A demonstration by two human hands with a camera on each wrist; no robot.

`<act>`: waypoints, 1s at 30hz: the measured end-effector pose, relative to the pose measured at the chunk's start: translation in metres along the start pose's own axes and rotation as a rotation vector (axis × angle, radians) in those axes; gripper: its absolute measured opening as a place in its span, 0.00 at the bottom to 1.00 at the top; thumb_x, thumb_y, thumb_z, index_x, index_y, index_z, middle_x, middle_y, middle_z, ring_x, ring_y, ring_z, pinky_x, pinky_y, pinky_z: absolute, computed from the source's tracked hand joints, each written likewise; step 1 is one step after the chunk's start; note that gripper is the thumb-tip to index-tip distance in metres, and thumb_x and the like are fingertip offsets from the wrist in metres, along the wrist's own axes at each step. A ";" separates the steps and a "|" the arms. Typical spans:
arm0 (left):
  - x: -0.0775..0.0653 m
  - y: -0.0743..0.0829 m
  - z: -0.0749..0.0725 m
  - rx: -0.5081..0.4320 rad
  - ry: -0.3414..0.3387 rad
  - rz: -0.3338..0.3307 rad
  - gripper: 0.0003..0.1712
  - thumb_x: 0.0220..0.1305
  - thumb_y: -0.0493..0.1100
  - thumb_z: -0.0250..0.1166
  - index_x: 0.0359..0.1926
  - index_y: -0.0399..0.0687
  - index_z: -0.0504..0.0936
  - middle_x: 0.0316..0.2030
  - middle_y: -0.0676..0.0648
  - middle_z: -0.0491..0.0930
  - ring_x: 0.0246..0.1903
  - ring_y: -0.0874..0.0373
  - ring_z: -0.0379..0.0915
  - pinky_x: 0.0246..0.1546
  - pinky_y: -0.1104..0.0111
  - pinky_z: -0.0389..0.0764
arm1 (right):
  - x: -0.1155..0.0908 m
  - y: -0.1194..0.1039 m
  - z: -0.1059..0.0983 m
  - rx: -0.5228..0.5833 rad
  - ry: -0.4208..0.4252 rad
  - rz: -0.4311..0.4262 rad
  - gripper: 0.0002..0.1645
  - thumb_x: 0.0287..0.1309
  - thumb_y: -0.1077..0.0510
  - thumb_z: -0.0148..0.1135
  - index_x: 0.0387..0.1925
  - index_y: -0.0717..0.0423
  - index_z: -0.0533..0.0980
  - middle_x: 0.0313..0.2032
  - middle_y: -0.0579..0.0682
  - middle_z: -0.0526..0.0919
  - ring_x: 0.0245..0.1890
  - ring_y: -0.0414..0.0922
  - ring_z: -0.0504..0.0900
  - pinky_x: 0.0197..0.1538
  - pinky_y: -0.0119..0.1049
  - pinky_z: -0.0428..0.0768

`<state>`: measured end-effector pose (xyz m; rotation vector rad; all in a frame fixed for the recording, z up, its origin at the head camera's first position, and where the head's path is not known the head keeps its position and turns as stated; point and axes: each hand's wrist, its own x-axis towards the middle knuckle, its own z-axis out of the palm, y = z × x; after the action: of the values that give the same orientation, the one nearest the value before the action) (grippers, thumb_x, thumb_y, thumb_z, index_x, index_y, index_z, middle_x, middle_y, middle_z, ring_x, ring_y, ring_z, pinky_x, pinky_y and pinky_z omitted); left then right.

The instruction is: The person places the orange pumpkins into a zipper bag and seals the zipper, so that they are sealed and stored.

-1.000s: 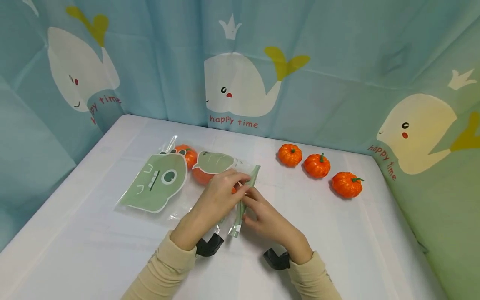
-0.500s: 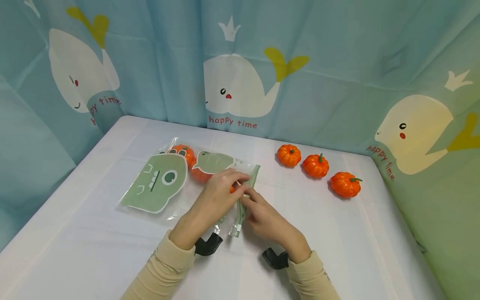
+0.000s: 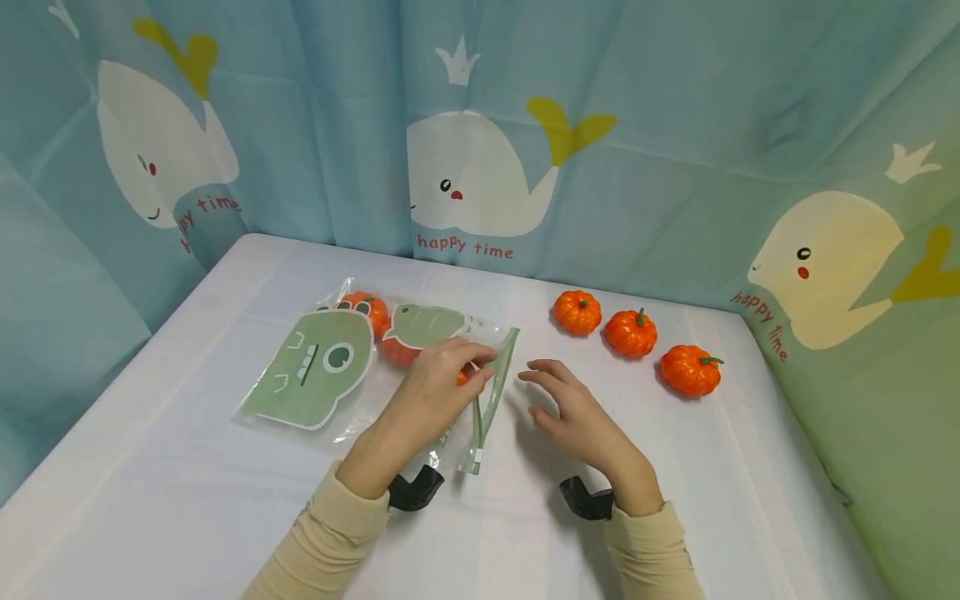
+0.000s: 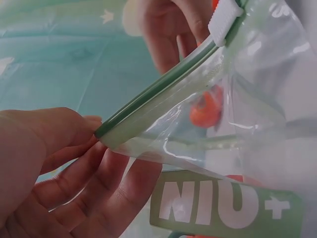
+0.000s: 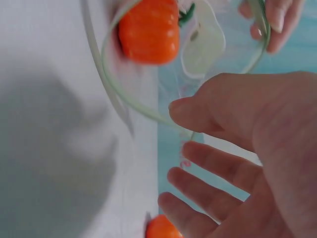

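A clear zip bag (image 3: 311, 367) with green cartoon prints lies on the left half of the table. Inside it are orange toy pumpkins (image 3: 372, 312), partly covered by the prints and my left hand (image 3: 435, 383). That hand pinches the green zip edge (image 4: 153, 94) between thumb and fingers, lifting one side of the mouth. The mouth gapes in the right wrist view, with a pumpkin (image 5: 148, 32) behind it. A white slider (image 4: 225, 22) sits at the near end of the zip. My right hand (image 3: 588, 417) hovers just right of the bag, fingers spread, holding nothing.
Three more orange pumpkins stand in a slanting row at the back right: a left one (image 3: 577, 313), a middle one (image 3: 630, 334) and a right one (image 3: 690, 371). A blue curtain (image 3: 315, 125) with whale prints hangs behind the white table (image 3: 187, 500).
My right hand has come off the zip edge and moved right, its fingers opening out. The left hand keeps its pinch, and the bag mouth stands wider apart.
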<state>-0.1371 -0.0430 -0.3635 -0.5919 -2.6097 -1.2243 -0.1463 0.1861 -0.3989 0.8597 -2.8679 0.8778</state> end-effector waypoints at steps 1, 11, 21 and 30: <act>0.000 0.000 0.000 -0.002 0.000 -0.002 0.12 0.65 0.39 0.66 0.48 0.47 0.86 0.40 0.50 0.84 0.34 0.62 0.77 0.39 0.69 0.80 | 0.000 0.002 -0.002 0.000 0.010 0.011 0.25 0.58 0.66 0.64 0.58 0.62 0.75 0.63 0.60 0.72 0.64 0.56 0.73 0.64 0.54 0.74; 0.003 -0.003 0.001 -0.020 0.003 -0.030 0.12 0.64 0.39 0.67 0.48 0.48 0.86 0.38 0.52 0.83 0.34 0.63 0.75 0.39 0.69 0.80 | 0.019 0.025 -0.015 -0.097 0.136 0.092 0.22 0.58 0.67 0.62 0.55 0.67 0.76 0.61 0.64 0.73 0.61 0.61 0.73 0.63 0.57 0.74; 0.003 -0.004 0.001 -0.043 -0.015 -0.039 0.12 0.65 0.39 0.66 0.49 0.47 0.86 0.39 0.52 0.83 0.34 0.64 0.75 0.39 0.70 0.80 | 0.050 0.047 -0.023 -0.223 0.204 0.219 0.22 0.59 0.65 0.58 0.56 0.67 0.74 0.63 0.67 0.68 0.63 0.66 0.67 0.66 0.60 0.69; 0.002 -0.005 -0.002 -0.033 -0.005 -0.038 0.12 0.65 0.39 0.66 0.49 0.47 0.86 0.39 0.52 0.83 0.36 0.63 0.75 0.40 0.70 0.80 | 0.066 0.052 -0.028 -0.328 0.182 0.197 0.22 0.59 0.65 0.60 0.55 0.67 0.73 0.61 0.69 0.68 0.64 0.68 0.66 0.67 0.60 0.68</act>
<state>-0.1409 -0.0467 -0.3648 -0.5544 -2.6215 -1.2810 -0.2328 0.2041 -0.3904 0.4474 -2.8506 0.4449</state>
